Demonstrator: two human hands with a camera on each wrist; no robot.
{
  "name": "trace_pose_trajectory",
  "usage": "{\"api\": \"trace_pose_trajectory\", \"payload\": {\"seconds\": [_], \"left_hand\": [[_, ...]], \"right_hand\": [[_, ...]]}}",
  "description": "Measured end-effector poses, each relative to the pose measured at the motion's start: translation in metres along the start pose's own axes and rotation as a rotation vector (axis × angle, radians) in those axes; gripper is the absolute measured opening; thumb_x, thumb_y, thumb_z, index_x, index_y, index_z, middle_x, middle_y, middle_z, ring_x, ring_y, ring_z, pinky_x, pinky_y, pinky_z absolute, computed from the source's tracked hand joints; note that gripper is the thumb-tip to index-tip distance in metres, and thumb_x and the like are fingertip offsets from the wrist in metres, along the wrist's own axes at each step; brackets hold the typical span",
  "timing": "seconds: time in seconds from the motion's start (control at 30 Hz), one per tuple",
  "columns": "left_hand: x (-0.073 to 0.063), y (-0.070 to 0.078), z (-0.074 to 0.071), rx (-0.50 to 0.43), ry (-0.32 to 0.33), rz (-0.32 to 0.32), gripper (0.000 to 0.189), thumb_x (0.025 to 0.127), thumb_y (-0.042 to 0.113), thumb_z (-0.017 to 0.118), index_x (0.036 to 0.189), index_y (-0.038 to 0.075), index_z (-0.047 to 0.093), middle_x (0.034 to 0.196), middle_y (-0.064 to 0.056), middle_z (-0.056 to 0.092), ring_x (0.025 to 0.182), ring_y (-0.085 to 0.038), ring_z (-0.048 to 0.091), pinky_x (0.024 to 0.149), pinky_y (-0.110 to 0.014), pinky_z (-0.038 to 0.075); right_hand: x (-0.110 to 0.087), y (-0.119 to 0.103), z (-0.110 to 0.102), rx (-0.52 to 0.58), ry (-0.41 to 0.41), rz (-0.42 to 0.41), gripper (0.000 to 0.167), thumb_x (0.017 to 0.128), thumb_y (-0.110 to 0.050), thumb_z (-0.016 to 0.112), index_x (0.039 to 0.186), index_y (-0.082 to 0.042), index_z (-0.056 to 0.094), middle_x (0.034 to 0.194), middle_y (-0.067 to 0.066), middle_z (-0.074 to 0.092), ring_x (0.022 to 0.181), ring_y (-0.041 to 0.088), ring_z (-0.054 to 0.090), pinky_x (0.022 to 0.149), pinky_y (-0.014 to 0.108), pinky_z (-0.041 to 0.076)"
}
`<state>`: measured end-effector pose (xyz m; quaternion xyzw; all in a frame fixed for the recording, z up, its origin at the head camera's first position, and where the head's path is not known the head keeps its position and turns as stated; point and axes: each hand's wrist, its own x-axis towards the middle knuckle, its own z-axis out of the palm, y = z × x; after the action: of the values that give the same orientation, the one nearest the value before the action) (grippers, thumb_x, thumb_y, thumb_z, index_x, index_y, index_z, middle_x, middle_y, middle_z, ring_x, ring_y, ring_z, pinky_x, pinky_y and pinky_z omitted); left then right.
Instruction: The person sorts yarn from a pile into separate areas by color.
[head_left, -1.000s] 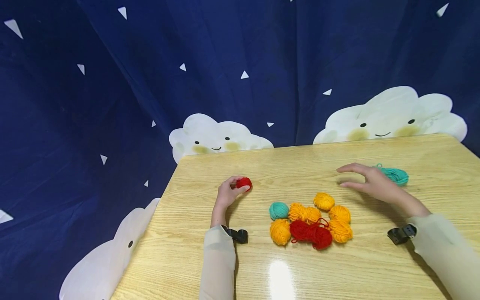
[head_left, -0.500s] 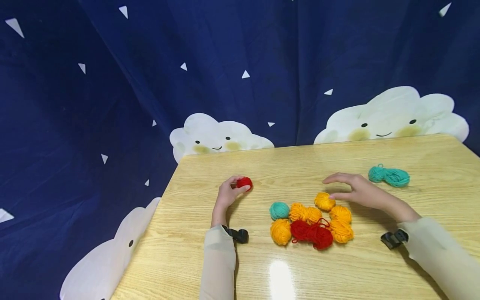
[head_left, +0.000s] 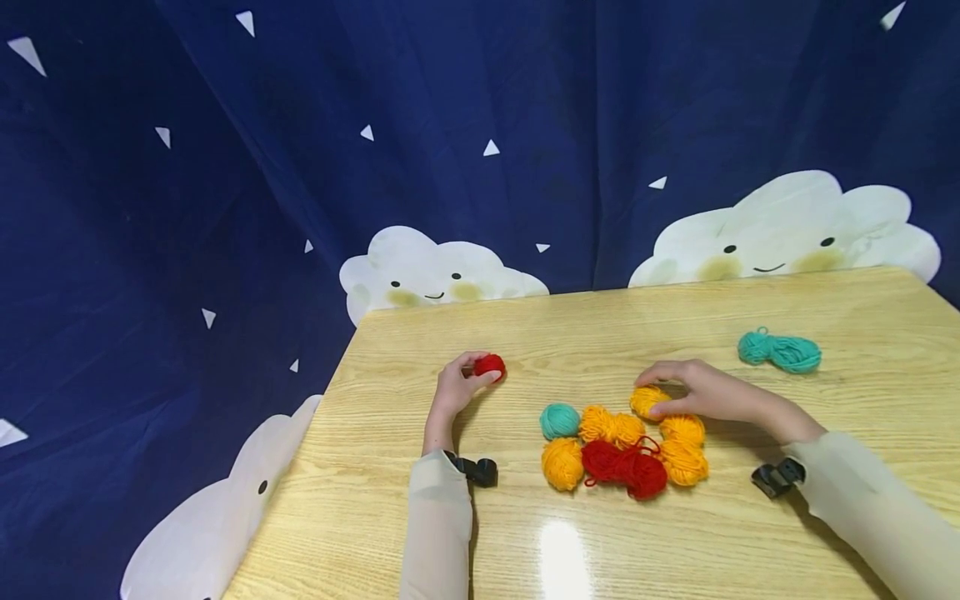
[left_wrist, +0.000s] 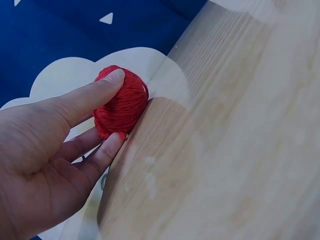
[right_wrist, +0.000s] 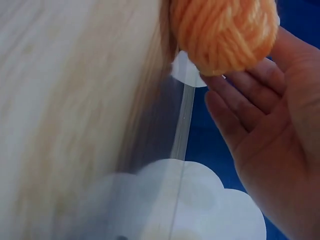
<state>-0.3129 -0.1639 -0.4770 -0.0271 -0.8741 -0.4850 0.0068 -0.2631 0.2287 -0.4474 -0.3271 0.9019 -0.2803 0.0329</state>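
Note:
My left hand (head_left: 457,386) pinches a small red ball of yarn (head_left: 490,367) at the table's left side. The left wrist view shows the thumb pressed on top of the red ball (left_wrist: 122,102), fingertips beneath it. On the right, my other hand (head_left: 701,393) has its thumb and fingers around a yellow-orange yarn ball (head_left: 648,402) at the back of a group of yarn. In the right wrist view an orange yarn ball (right_wrist: 225,35) covers part of the fingers of that hand (right_wrist: 280,115).
Grouped in front are a teal ball (head_left: 559,422), an orange skein (head_left: 611,426), a red skein (head_left: 624,469) and more orange balls (head_left: 562,464). A teal skein (head_left: 780,351) lies back right on the wooden table (head_left: 360,517). Behind hangs a blue curtain (head_left: 450,108).
My right hand has moved left and down from beside the teal skein to the yellow-orange ball, and its fingers now close around it. The left hand stays with the red ball.

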Motion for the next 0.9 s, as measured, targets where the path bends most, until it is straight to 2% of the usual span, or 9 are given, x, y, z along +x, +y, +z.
{"api": "trace_pose_trajectory", "payload": {"seconds": [0.17, 0.37, 0.57, 0.9], "left_hand": [[0.0007, 0.0003, -0.0012, 0.001, 0.001, 0.013, 0.041, 0.086, 0.025, 0.076, 0.125, 0.016, 0.066, 0.12, -0.011, 0.068, 0.107, -0.027, 0.062, 0.091, -0.04, 0.05], [0.0003, 0.0008, -0.0024, 0.004, 0.002, 0.015, 0.041, 0.086, 0.025, 0.076, 0.125, 0.015, 0.065, 0.119, -0.011, 0.068, 0.106, -0.027, 0.062, 0.09, -0.04, 0.051], [-0.0022, 0.0019, -0.0015, 0.008, -0.001, -0.006, 0.042, 0.086, 0.027, 0.076, 0.125, 0.016, 0.065, 0.121, -0.011, 0.068, 0.108, -0.027, 0.061, 0.092, -0.04, 0.05], [-0.002, 0.0018, -0.0015, -0.012, -0.011, -0.004, 0.043, 0.086, 0.026, 0.076, 0.127, 0.016, 0.064, 0.122, -0.011, 0.068, 0.109, -0.028, 0.061, 0.092, -0.04, 0.05]], "right_hand": [[0.0009, -0.0016, -0.0016, 0.032, -0.036, -0.017, 0.041, 0.088, -0.037, 0.071, 0.121, -0.012, 0.067, 0.119, 0.001, 0.068, 0.108, 0.019, 0.063, 0.092, 0.032, 0.053], [0.0049, -0.0007, 0.0007, 0.094, -0.056, -0.039, 0.04, 0.088, -0.034, 0.072, 0.12, -0.011, 0.067, 0.118, 0.003, 0.069, 0.102, 0.005, 0.058, 0.085, 0.023, 0.051], [0.0053, 0.0009, 0.0043, 0.167, -0.067, -0.017, 0.039, 0.088, -0.031, 0.072, 0.121, -0.012, 0.065, 0.119, 0.003, 0.068, 0.103, 0.0, 0.055, 0.087, 0.021, 0.049], [0.0028, 0.0018, 0.006, 0.277, -0.048, 0.011, 0.037, 0.089, -0.027, 0.071, 0.122, -0.011, 0.064, 0.121, 0.006, 0.066, 0.107, -0.004, 0.055, 0.09, 0.017, 0.048]]}}
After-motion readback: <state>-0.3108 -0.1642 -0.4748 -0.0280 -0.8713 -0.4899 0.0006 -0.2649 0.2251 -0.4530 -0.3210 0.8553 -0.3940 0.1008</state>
